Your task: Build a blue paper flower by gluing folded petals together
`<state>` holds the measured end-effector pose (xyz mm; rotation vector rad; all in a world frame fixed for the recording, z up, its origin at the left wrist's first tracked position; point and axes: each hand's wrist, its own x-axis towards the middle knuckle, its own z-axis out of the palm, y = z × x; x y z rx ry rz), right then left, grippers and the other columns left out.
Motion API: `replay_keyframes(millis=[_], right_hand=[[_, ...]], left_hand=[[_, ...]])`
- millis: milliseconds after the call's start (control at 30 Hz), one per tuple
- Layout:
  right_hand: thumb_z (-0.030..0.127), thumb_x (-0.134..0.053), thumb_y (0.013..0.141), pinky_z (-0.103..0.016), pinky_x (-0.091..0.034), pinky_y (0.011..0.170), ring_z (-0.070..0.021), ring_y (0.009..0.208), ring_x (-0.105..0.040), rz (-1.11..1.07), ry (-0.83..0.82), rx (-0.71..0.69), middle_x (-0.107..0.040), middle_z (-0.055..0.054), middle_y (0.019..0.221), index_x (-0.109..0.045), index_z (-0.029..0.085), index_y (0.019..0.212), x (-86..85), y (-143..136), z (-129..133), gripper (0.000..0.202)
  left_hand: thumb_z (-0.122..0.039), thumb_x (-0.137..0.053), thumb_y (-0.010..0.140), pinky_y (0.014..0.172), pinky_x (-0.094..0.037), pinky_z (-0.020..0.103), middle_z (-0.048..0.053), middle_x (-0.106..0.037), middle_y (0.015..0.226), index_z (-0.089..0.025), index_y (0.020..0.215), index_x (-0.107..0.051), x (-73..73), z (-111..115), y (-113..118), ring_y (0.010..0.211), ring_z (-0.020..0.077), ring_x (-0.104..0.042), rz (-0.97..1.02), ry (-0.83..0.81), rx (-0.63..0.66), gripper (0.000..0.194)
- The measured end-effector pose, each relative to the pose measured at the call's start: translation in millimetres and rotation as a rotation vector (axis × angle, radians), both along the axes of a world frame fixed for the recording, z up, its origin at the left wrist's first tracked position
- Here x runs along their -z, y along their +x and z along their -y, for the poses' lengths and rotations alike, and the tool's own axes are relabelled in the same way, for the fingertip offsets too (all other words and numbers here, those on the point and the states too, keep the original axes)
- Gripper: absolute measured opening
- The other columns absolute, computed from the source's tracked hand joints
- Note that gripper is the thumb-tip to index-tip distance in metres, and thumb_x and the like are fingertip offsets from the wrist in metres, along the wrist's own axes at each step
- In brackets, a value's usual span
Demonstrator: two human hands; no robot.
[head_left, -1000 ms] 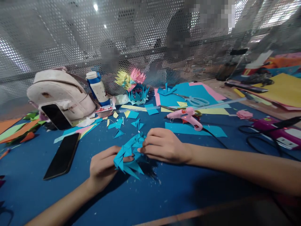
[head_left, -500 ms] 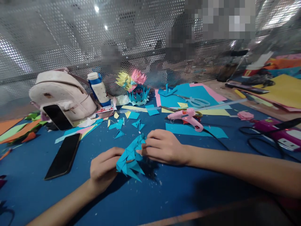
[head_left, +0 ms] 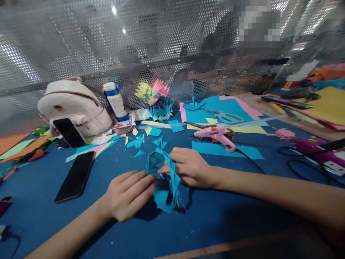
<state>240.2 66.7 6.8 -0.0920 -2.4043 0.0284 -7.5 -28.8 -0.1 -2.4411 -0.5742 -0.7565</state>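
Above the near part of the desk, the right hand holds a blue paper ring by its right side, fingers curled and one fingertip reaching inside; its forearm comes in from the right, sloping gently. The left hand is back up, fingers close together and slightly bent, their tips at the ring's left edge; its thumb is hidden, so whether it grips cannot be told. Its wrist lies lower left of the ring.
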Motion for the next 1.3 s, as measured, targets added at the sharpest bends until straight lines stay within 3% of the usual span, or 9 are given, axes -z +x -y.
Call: replay_keyframes(millis=[167,267,433,500,600,900,1300], right_hand=[[0.017,-0.049,0.095,-0.029,-0.046,0.073,-0.0155,0.081,-0.056,-0.125,-0.481,0.078,-0.064,-0.006,0.088,-0.063,0.016,0.086,-5.1,-2.3,-6.6,0.017],[0.022,-0.043,0.099,-0.029,-0.046,0.075,-0.0153,0.084,-0.057,-0.185,-0.622,0.130,-0.063,-0.006,0.091,-0.062,0.016,0.091,-14.1,-3.2,-5.7,0.021],[0.028,-0.056,0.095,-0.032,-0.045,0.084,-0.0174,0.097,-0.054,-0.063,-0.540,0.015,-0.063,-0.006,0.105,-0.062,0.018,0.107,-33.3,-2.7,9.6,0.016],[0.028,-0.066,0.090,-0.034,-0.043,0.090,-0.0183,0.098,-0.054,0.044,-0.471,-0.008,-0.064,-0.006,0.104,-0.062,0.018,0.106,-39.1,-2.1,16.2,0.019],[0.023,-0.068,0.087,-0.033,-0.043,0.085,-0.0182,0.093,-0.054,0.150,-0.446,0.008,-0.066,-0.005,0.097,-0.063,0.018,0.098,-43.7,-0.6,21.4,0.013],[0.026,-0.074,0.084,-0.029,-0.043,0.078,-0.0167,0.090,-0.056,0.239,-0.606,0.038,-0.070,-0.001,0.089,-0.069,0.019,0.088,-41.9,-0.7,18.3,0.010],[0.029,-0.072,0.086,-0.028,-0.043,0.076,-0.0154,0.087,-0.055,0.178,-0.480,-0.001,-0.071,-0.001,0.085,-0.071,0.019,0.087,-33.5,-0.4,15.8,0.010]], left_hand=[[-0.009,-0.053,0.094,0.080,-0.059,0.034,0.007,-0.075,0.098,-0.014,0.094,-0.069,-9.7,-2.3,8.3,0.087,0.0191,-0.070,0.003,0.067,-0.014,0.017],[-0.009,-0.047,0.097,0.079,-0.058,0.033,0.007,-0.075,0.094,-0.013,0.087,-0.068,-15.5,-3.7,12.6,0.085,0.0182,-0.069,-0.020,0.048,0.019,0.023],[-0.009,-0.039,0.098,0.085,-0.056,0.034,0.009,-0.073,0.096,-0.012,0.088,-0.067,-13.0,-1.4,19.6,0.091,0.0191,-0.067,-0.054,-0.032,0.080,0.029],[-0.009,-0.041,0.096,0.088,-0.055,0.034,0.009,-0.072,0.098,-0.011,0.089,-0.067,-10.1,0.9,22.8,0.096,0.0203,-0.067,-0.072,-0.057,0.122,0.027],[-0.008,-0.045,0.094,0.088,-0.055,0.036,0.009,-0.072,0.100,-0.011,0.089,-0.067,-7.4,3.3,26.2,0.098,0.0222,-0.067,-0.082,-0.065,0.154,0.023],[-0.008,-0.043,0.093,0.087,-0.056,0.035,0.010,-0.073,0.100,-0.010,0.088,-0.067,-11.3,4.1,27.8,0.095,0.0225,-0.068,-0.098,-0.054,0.158,0.025],[-0.009,-0.041,0.094,0.087,-0.057,0.034,0.010,-0.073,0.099,-0.011,0.087,-0.068,-12.7,4.2,29.8,0.095,0.0220,-0.068,-0.114,-0.051,0.164,0.028]])
